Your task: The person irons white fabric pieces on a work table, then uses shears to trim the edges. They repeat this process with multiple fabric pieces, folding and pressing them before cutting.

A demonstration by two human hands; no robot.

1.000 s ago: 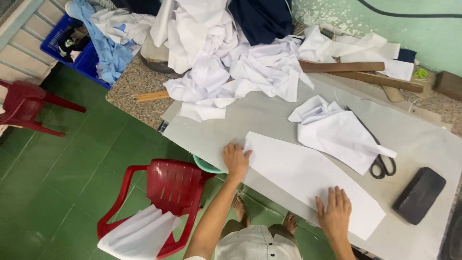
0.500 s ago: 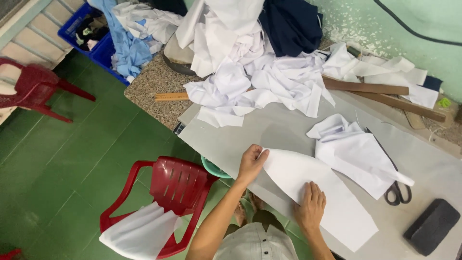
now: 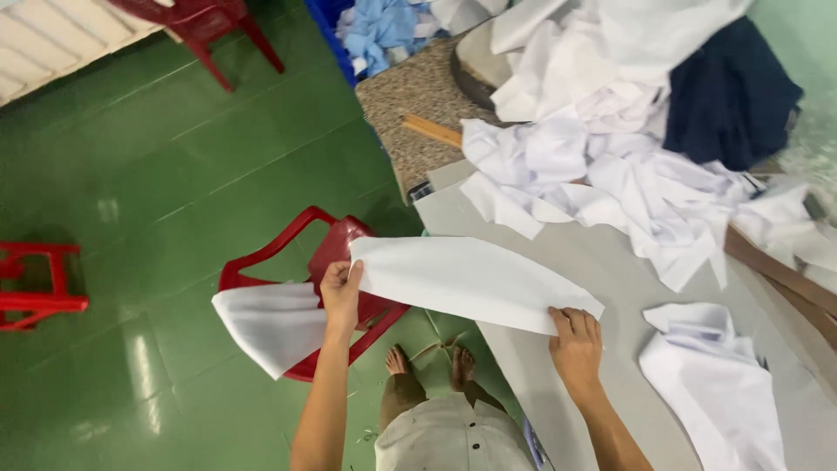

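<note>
1. Left hand (image 3: 340,292): closed on the left end of a white fabric piece (image 3: 462,281), thumb on top, held out over the red plastic chair (image 3: 301,262).
2. Right hand (image 3: 575,342): fingers curled over the piece's right end, pinching it at the near edge of the grey table (image 3: 610,366).
3. The fabric piece spans between both hands, lifted, partly past the table edge, long and curved along its lower side.
4. On the chair seat, under the left hand: more white cloth (image 3: 270,327) draped off the front.
5. Right of the right hand, on the table: a folded white garment (image 3: 715,384).
6. Farther up the table: heap of white cloth (image 3: 602,166), dark navy cloth (image 3: 728,96), a wooden stick (image 3: 432,131).
7. Floor: green tiles (image 3: 157,174); bare feet (image 3: 427,362) below the piece.
</note>
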